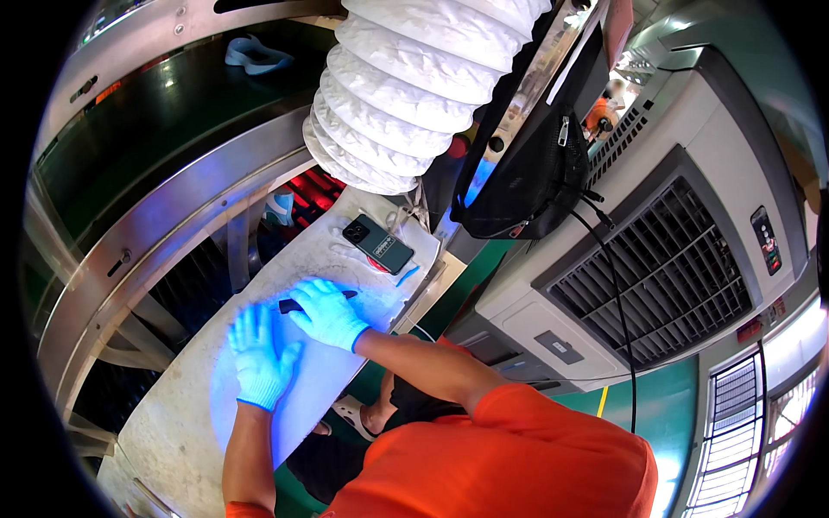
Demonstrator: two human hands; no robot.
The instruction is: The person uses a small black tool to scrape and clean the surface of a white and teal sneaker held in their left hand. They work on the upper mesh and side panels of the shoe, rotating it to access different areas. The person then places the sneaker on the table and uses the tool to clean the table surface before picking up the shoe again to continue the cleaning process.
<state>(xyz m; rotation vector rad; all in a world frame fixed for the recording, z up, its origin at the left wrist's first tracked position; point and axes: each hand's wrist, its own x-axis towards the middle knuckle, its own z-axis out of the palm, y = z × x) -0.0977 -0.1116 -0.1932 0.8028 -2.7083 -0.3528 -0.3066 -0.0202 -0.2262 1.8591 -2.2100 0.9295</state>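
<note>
My left hand (257, 356), in a white knitted glove that glows blue under the light, lies flat on the pale worktable (177, 406) with its fingers spread. To its right and a little farther off, my right hand (326, 315), gloved the same way, is closed around a slim black tool (287, 306). The tool's ends stick out on both sides of the fingers, and its middle is hidden, so its kind is unclear. A dark phone (380, 244) lies beyond my right hand, with a small blue strip (408, 275) close to it.
A white ribbed duct (414, 95) hangs over the table's far end. On the left runs a dark conveyor (190, 104) carrying a pale shoe-shaped piece (257, 57). A black bag (540, 186) and a large air cooler (656, 268) stand at right, with a cable (615, 293) hanging down.
</note>
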